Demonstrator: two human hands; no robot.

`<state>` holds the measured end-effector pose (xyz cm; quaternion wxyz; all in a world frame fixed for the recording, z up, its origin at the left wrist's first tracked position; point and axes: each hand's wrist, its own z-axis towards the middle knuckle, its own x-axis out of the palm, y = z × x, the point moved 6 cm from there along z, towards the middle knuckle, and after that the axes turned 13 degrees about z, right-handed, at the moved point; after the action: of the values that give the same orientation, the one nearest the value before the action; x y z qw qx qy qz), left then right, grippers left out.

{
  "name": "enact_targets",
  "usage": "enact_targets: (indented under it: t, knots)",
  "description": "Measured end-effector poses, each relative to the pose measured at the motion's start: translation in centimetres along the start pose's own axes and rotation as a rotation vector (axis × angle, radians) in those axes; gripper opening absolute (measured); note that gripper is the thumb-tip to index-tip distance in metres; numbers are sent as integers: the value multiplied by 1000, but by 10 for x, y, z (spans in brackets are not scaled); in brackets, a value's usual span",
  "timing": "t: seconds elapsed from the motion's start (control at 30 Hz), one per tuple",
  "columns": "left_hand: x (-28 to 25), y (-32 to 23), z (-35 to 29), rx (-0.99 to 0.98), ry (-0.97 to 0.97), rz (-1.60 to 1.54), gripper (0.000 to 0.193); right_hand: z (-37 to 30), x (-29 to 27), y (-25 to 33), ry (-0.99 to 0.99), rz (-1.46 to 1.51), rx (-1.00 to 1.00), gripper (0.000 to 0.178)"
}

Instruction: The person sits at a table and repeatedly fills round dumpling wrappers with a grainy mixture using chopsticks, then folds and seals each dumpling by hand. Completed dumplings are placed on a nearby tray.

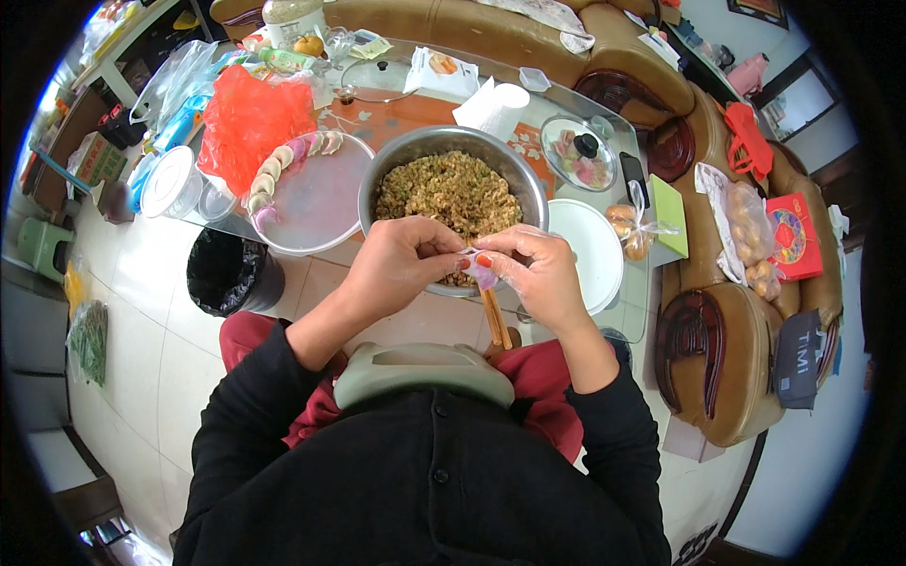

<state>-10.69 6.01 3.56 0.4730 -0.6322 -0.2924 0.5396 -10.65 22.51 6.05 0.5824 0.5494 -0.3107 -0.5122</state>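
Between my two hands, over the near rim of a steel bowl [374, 170], is a small pink and white dumpling [483, 274]. My left hand [408, 267] pinches its left side with thumb and forefinger. On its other side my right hand [534, 272] pinches the edge the same way. Brown chopped filling [448, 193] fills much of the bowl. Wooden chopsticks [495, 319] stick out below my right hand, their upper ends hidden. To the left, a round translucent tray [326, 203] carries a curved row of pink and white dumplings [268, 176] along its rim.
A white round lid [587, 259] lies right of the bowl, near a glass-lidded dish [578, 156] and bagged buns [634, 226]. A red plastic bag [253, 118] sits beyond the tray. A black-lined bin [231, 274] stands on the floor at left. Brown sofas [727, 349] flank the glass table.
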Motion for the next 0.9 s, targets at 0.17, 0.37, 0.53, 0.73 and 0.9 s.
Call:
enact_targets:
  t: [0.17, 0.37, 0.53, 0.73, 0.9]
  knots:
    - [-3, -19, 1, 225, -11, 292, 9, -4, 5, -10, 8, -34, 9, 8]
    - [1, -25, 9, 451, -20, 421, 5, 2, 10, -1, 11, -148, -109, 8]
    - [0, -24, 12, 501, -36, 409, 6, 3, 9, -3, 22, -168, -110, 9]
    - [4, 7, 21, 142, -27, -437, 31, 10, -7, -30, -132, 352, 116, 11]
    - [37, 22, 13, -51, 148, -631, 27, 14, -9, -37, -165, 258, 63, 15]
